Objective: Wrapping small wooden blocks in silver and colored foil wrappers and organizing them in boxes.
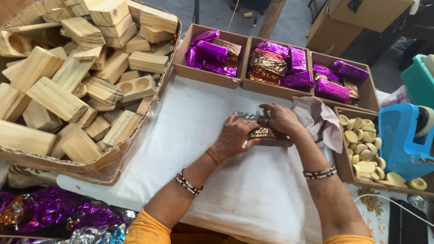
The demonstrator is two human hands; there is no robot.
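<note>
Both hands press on a foil-wrapped wooden block [264,133] lying on the white paper sheet [194,135], mid-table. Left hand [235,135] clamps its near-left end, fingers curled over the foil; right hand [281,118] pins the far edge, fingertips flat on a loose silver foil flap [246,115].

Risks, as I judge them: thin foil could tear under the fingertips or spring back open if pressure lifts; the block could skid on the smooth paper. The crumpled cloth [318,119] touching the right wrist could get caught in the fold. Cardboard trays of wrapped blocks [212,54] sit just beyond.
</note>
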